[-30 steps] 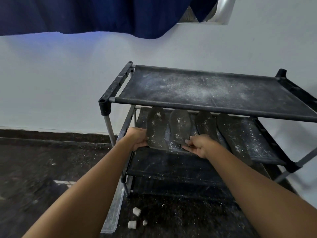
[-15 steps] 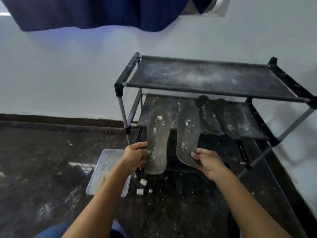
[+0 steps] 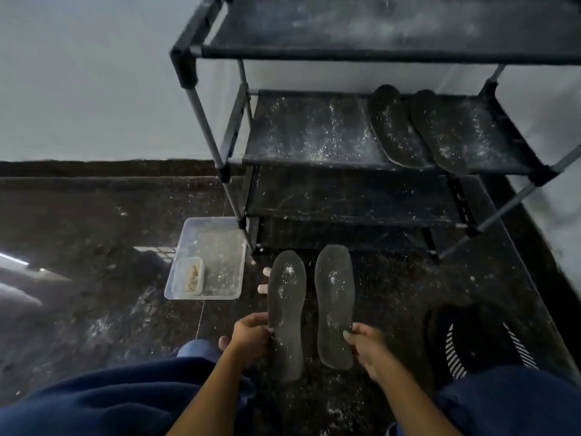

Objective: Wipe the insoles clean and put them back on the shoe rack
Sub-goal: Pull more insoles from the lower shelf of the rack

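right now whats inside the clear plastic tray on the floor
Inside the clear tray sits a smaller clear container holding something tan, plus scattered white powder. What the tan stuff is can't be made out.

- From my feed, both forearms are bare right down to the wrists; I see no sleeve, watch, band or ring on either.
- The left hand (image 3: 251, 336) and right hand (image 3: 366, 349) wear no gloves; the fingers (image 3: 348, 334) show short, plain nails.
- Dark navy trousers (image 3: 94, 401) cover both legs, filling the near left and near right corners; the cloth looks soft and matte, without pattern.
- At the near left, one bare toe (image 3: 224, 341) peeks past the trouser hem, so that foot carries no shoe or sock.
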{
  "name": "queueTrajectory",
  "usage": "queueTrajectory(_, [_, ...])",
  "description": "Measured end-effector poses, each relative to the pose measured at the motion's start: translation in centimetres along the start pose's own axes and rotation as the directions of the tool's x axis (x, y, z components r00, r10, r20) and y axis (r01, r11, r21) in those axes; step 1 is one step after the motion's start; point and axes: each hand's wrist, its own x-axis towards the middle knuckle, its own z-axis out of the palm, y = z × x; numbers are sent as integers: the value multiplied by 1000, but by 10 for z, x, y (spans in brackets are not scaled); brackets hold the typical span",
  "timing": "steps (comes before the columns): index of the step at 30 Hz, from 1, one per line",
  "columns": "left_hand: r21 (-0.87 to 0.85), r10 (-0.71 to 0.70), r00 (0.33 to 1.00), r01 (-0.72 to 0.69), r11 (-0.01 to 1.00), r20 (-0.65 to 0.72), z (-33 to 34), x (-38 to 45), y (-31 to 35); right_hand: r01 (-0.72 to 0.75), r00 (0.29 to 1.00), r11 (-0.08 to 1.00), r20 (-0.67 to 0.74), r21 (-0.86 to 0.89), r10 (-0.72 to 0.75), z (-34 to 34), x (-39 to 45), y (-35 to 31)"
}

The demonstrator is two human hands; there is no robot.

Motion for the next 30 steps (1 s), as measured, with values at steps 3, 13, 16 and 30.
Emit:
queueTrajectory(3, [30,-49,999,49,998,-3,3,19,-22,-107,994,994,-20,-12,107,7,22,32])
queueTrajectory(13, [144,-159,983,171,975,-89,9,73,-64,-278,960,950,-36,-140,276,18,63,78])
queueTrajectory(16, [155,-211,974,221,963,-78,9,93,-80,-311,950,934,-39,-173,310,21,69,80])
queueTrajectory(30, [211,-242,952,279,937,-185,13,114,-92,-287,958,886,-130,-365,256,32,83,77])
